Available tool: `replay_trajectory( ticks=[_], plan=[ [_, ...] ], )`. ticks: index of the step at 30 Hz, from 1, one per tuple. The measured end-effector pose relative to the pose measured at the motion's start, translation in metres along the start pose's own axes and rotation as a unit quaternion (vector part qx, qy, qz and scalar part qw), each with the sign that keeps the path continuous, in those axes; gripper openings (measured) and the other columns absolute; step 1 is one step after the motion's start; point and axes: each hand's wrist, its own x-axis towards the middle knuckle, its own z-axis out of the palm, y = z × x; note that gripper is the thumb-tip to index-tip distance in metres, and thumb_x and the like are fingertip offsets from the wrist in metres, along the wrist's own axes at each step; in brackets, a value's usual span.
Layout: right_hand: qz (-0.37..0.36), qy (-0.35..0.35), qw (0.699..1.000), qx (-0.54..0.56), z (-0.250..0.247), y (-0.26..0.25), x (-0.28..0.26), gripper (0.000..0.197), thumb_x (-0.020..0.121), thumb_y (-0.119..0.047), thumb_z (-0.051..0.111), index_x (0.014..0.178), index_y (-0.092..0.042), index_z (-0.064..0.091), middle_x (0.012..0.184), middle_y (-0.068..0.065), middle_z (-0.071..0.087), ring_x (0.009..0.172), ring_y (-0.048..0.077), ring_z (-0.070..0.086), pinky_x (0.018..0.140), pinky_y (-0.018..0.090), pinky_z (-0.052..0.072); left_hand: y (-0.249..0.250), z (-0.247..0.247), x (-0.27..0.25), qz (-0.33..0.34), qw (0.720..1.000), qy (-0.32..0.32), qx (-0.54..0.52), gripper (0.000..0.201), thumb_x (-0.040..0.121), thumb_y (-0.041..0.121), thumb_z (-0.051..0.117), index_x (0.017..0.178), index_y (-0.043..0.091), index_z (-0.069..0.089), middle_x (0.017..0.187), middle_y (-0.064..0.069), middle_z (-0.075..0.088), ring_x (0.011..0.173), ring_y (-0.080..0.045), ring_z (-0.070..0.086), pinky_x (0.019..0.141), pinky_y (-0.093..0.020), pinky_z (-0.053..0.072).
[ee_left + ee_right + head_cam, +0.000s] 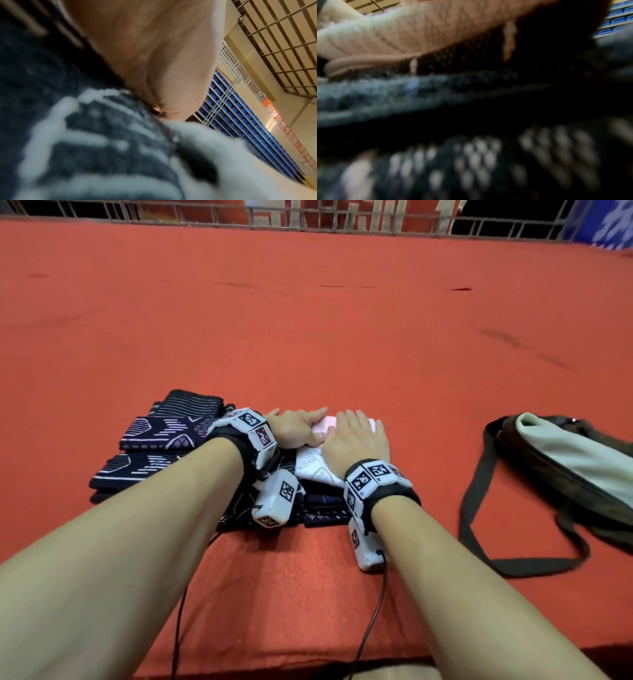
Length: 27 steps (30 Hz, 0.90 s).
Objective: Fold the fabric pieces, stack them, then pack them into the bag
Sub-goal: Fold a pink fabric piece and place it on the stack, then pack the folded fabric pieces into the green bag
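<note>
Two bare forearms fill the bottom of the head view, reaching forward side by side over the desk covered in red-orange felt-like cloth (308, 320), each wrist strapped with a black band carrying white blocks printed with black square markers, thin dark cables trailing back toward the body. The left hand (294, 428) lies low, fingers stretched out to the right and pressing flat on the soft pale pink-and-white folded knit cloth (317, 462). The right hand (356, 440) sits palm down on that same cloth, fingers straight and close together, pointing away from the body. Both hands are flat and relaxed, gripping nothing, the two nearly touching at the fingertips.

That pale cloth tops a stack of dark navy folded woven pieces (325, 508), nubbly in texture with white dashes. Just left, beside the left wrist, lies another pile of folded navy fabric with white stripes and geometric figures (164, 436), squared-off rectangles layered one over another. In the left wrist view the navy weave (85, 135) is a blur right under the palm; the right wrist view shows the pink ribbed knit (419, 33) over dark patterned layers, all soft-focus.

Well to the right, apart from the piles, the dark brown soft bag with pale grey-green lining (565, 460) lies slumped open on the desk, its long flat strap (479, 529) looping toward the near edge.
</note>
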Motion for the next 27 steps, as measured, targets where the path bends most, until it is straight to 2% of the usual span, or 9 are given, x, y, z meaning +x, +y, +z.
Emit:
replay_trajectory(
  ticks=[9, 12, 15, 16, 18, 20, 23, 25, 27],
  plan=[
    [0.009, -0.022, 1.000, 0.007, -0.010, -0.002, -0.003, 0.054, 0.108, -0.033, 0.022, 0.158, -0.014, 0.025, 0.166, 0.001, 0.025, 0.156, 0.019, 0.013, 0.126, 0.050, 0.007, 0.009, -0.007, 0.001, -0.007, 0.998, -0.031, 0.057, 0.067, 0.104, 0.050, 0.034, 0.160, 0.036, -0.001, 0.167, 0.000, 0.020, 0.153, -0.024, 0.019, 0.123, -0.049, 0.000],
    [0.002, -0.094, 0.995, 0.031, -0.020, 0.002, 0.005, 0.057, 0.108, -0.035, 0.022, 0.160, -0.013, 0.020, 0.169, 0.003, 0.015, 0.156, 0.021, 0.009, 0.125, 0.052, 0.007, 0.023, -0.026, -0.006, 0.007, 0.996, -0.091, 0.021, 0.068, 0.106, 0.036, 0.044, 0.162, 0.021, 0.008, 0.167, -0.005, 0.019, 0.151, -0.023, 0.023, 0.121, -0.036, 0.015],
    [0.067, -0.138, 0.973, 0.172, -0.049, 0.025, 0.026, 0.064, 0.107, -0.045, 0.032, 0.160, -0.011, 0.022, 0.169, 0.012, 0.013, 0.155, 0.032, 0.014, 0.125, 0.049, 0.014, 0.061, -0.061, -0.006, 0.028, 0.996, -0.082, 0.017, 0.052, 0.107, 0.021, 0.043, 0.154, 0.001, 0.032, 0.160, -0.016, 0.032, 0.132, -0.020, 0.041, 0.103, -0.028, 0.038],
    [0.098, -0.118, 0.970, 0.189, -0.063, 0.039, 0.030, 0.065, 0.106, -0.047, 0.037, 0.158, -0.009, 0.029, 0.166, 0.017, 0.022, 0.152, 0.035, 0.023, 0.123, 0.046, 0.021, 0.078, -0.071, -0.005, 0.045, 0.997, -0.053, 0.015, 0.049, 0.109, 0.025, 0.039, 0.150, -0.003, 0.037, 0.158, -0.019, 0.036, 0.128, -0.021, 0.044, 0.104, -0.030, 0.038],
    [0.156, -0.062, 0.974, 0.153, -0.089, 0.077, 0.031, 0.066, 0.101, -0.051, 0.044, 0.149, -0.006, 0.043, 0.155, 0.021, 0.041, 0.144, 0.037, 0.038, 0.117, 0.043, 0.031, 0.112, -0.083, -0.004, 0.089, 0.996, -0.006, 0.009, 0.057, 0.110, 0.037, 0.029, 0.149, -0.003, 0.039, 0.158, -0.019, 0.036, 0.136, -0.024, 0.043, 0.115, -0.034, 0.030],
    [0.207, -0.018, 0.974, 0.088, -0.112, 0.121, 0.018, 0.065, 0.096, -0.049, 0.054, 0.145, -0.008, 0.044, 0.152, 0.017, 0.044, 0.144, 0.036, 0.036, 0.116, 0.045, 0.031, 0.145, -0.084, 0.002, 0.133, 0.991, 0.000, -0.002, 0.064, 0.109, 0.046, 0.025, 0.154, 0.003, 0.033, 0.163, -0.012, 0.029, 0.149, -0.024, 0.030, 0.122, -0.034, 0.020],
    [0.263, -0.015, 0.964, 0.014, -0.129, 0.185, -0.012, 0.064, 0.088, -0.047, 0.062, 0.141, -0.014, 0.045, 0.149, 0.011, 0.044, 0.145, 0.033, 0.032, 0.113, 0.047, 0.032, 0.193, -0.066, 0.017, 0.179, 0.984, -0.019, 0.002, 0.070, 0.106, 0.054, 0.025, 0.157, 0.007, 0.027, 0.166, -0.007, 0.022, 0.153, -0.021, 0.020, 0.124, -0.033, 0.012],
    [0.246, -0.042, 0.968, -0.017, -0.129, 0.220, -0.032, 0.057, 0.078, -0.050, 0.062, 0.130, -0.031, 0.050, 0.136, 0.006, 0.054, 0.133, 0.034, 0.048, 0.105, 0.046, 0.044, 0.219, -0.047, 0.027, 0.190, 0.981, -0.032, 0.006, 0.070, 0.106, 0.055, 0.024, 0.157, 0.007, 0.027, 0.166, -0.008, 0.022, 0.153, -0.022, 0.020, 0.123, -0.033, 0.012],
    [0.205, -0.070, 0.976, -0.028, -0.123, 0.248, -0.050, 0.054, 0.072, -0.045, 0.062, 0.123, -0.047, 0.043, 0.118, -0.006, 0.057, 0.117, 0.031, 0.061, 0.092, 0.044, 0.051, 0.237, -0.028, 0.035, 0.194, 0.980, -0.054, 0.009, 0.070, 0.106, 0.056, 0.025, 0.156, 0.007, 0.031, 0.164, -0.009, 0.028, 0.151, -0.023, 0.025, 0.123, -0.036, 0.016]
  ],
)
